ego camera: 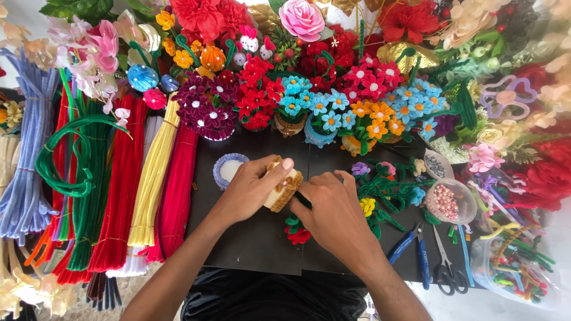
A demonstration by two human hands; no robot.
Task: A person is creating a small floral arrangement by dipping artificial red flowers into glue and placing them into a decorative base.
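Two hands work over the dark surface (256,238): the left hand (250,191) fingers grip one small tan basket (283,189), the right hand (333,211) fingers curl closed beside it, near one pair of scissors (445,268).

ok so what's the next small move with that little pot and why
Probably turn the small cream pot wrapped in tan fuzzy wire a little in the left hand. The right hand works at its rim, where the tan band seems partly wound.

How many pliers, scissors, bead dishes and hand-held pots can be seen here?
blue-handled pliers: 1
black-handled scissors: 1
bead dishes: 2
tan pot in the left hand: 1
Total: 5
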